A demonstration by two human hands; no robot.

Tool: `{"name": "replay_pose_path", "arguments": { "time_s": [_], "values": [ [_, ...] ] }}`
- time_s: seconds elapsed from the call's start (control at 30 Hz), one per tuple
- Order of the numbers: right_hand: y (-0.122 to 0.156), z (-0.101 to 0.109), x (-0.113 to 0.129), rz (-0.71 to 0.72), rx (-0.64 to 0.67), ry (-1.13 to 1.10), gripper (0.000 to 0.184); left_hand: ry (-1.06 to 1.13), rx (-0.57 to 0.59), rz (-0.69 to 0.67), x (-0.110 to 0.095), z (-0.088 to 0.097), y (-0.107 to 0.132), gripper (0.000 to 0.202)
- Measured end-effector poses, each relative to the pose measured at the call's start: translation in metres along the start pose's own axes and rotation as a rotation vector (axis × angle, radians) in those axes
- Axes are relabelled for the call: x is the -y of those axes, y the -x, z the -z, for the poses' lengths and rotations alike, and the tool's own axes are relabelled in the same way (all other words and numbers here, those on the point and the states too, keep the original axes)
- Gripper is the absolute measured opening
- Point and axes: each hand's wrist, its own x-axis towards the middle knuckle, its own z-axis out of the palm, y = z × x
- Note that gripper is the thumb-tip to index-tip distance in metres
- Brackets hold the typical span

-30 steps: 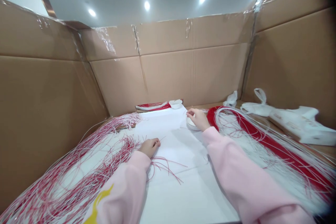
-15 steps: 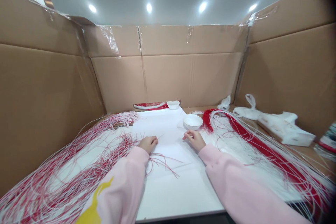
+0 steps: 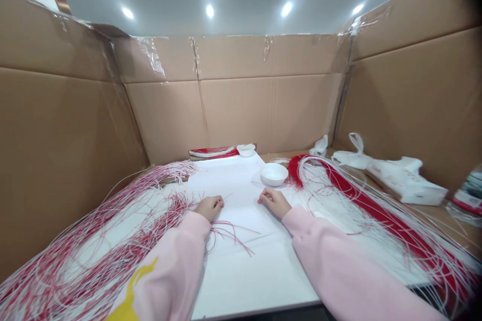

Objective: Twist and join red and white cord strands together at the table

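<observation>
Standing released on a white paper sheet (image 3: 226, 180), a round white ceramic bowl (image 3: 274, 174) is left untouched. Loosely open fingers of the right hand (image 3: 274, 202) are kept just beside it, while curled fingers of the left hand (image 3: 209, 208), near loose red-and-white cords (image 3: 124, 230), hide whether anything is gripped.

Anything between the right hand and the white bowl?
Nothing visible: the right hand rests on the white sheet just in front of the white bowl, with nothing lying between them.
</observation>
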Motion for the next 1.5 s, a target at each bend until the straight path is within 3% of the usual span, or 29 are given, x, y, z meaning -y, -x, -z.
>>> {"name": "replay_pose_path", "arguments": {
  "time_s": [0.4, 1.5],
  "values": [
    [-0.0003, 0.0013, 0.0015, 0.065, -0.026, 0.025, 0.015, -0.026, 0.012, 0.009, 0.0014, -0.0013, -0.0015, 0.024],
    [0.0013, 0.0072, 0.0007, 0.081, -0.026, 0.087, 0.014, -0.021, 0.021, 0.003, -0.0036, 0.0022, 0.0010, 0.025]
  ]
}}
